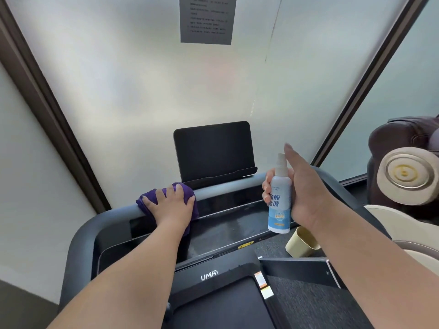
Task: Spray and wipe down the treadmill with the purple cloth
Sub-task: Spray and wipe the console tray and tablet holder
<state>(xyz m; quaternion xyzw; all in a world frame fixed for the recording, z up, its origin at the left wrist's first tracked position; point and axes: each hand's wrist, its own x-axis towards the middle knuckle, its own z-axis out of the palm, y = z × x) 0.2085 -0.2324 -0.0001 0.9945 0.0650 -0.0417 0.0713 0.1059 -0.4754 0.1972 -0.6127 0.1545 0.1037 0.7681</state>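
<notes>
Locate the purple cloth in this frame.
In the head view, the purple cloth lies left of centre on the treadmill's grey handrail, pressed under the left hand.

Fuzzy purple cloth (152, 198) on the treadmill's (78, 236) smooth matt handrail.

Small home or building gym corner. UMA-branded treadmill (209, 274) at 6 o'clock, tablet stand (213, 153) centre. Frosted glass wall (142, 79) with printed notice (206, 19) at 12. Massage chair (403, 167) at 3.
</notes>
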